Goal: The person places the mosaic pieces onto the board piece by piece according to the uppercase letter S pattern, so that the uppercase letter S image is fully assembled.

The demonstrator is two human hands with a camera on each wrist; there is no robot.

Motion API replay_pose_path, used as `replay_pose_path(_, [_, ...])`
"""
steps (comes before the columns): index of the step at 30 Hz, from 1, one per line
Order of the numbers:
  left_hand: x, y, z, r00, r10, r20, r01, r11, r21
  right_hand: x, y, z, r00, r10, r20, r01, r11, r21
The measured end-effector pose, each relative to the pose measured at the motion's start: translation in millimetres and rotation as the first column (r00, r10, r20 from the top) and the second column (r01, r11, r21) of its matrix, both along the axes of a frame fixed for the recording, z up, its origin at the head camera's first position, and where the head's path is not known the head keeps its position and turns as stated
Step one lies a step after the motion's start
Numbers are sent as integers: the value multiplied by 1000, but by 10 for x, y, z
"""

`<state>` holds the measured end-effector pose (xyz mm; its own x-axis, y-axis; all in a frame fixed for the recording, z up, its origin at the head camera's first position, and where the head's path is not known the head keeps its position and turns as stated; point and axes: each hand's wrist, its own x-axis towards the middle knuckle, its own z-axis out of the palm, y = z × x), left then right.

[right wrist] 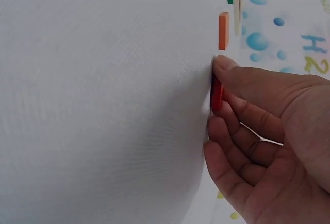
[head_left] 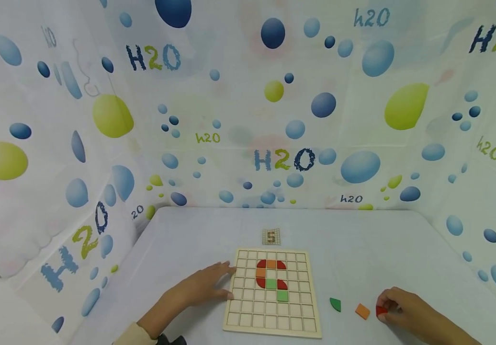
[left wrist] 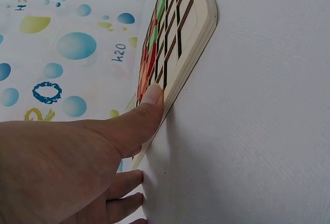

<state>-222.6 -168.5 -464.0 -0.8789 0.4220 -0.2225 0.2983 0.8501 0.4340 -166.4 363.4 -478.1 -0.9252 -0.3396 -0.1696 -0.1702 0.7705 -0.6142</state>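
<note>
A square wooden grid board [head_left: 274,314] lies on the table, with red, orange and light green tiles set in several of its cells. My left hand [head_left: 202,286] rests at the board's left edge, its fingers stretched out. In the left wrist view the thumb [left wrist: 152,96] touches the board's rim. To the right of the board, my right hand [head_left: 407,311] pinches a red tile [head_left: 381,312] between thumb and fingers, down at the table surface. The right wrist view shows this red tile [right wrist: 217,96] partly covered by the fingers.
An orange square tile [head_left: 362,311] and a dark green quarter-round tile [head_left: 335,304] lie between the board and my right hand. Behind the board is a small pattern card [head_left: 271,236] with an S-like figure on a grid. A printed curtain [head_left: 239,96] stands around the white table.
</note>
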Motion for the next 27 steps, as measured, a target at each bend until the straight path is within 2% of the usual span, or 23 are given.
replay_pose_path(4, [-4, -1, -2, 1000, -1, -1, 1, 1000, -5, -7, -40, 16, 998, -40, 50, 40, 999, -4])
replay_pose_path(9, [-10, -1, -18, 1000, 1, -2, -1, 1000, -6, -29, -67, 39, 997, -67, 43, 66, 998, 15])
replay_pose_path(20, [-20, 8, -5, 1000, -3, -1, 3, 1000, -13, -161, -127, 154, 999, 2, -48, -2, 1000, 1])
replay_pose_path(27, [-25, 12, -13, 1000, 3, -8, -3, 1000, -24, -246, -320, 246, 995, 40, -94, -41, 999, -8])
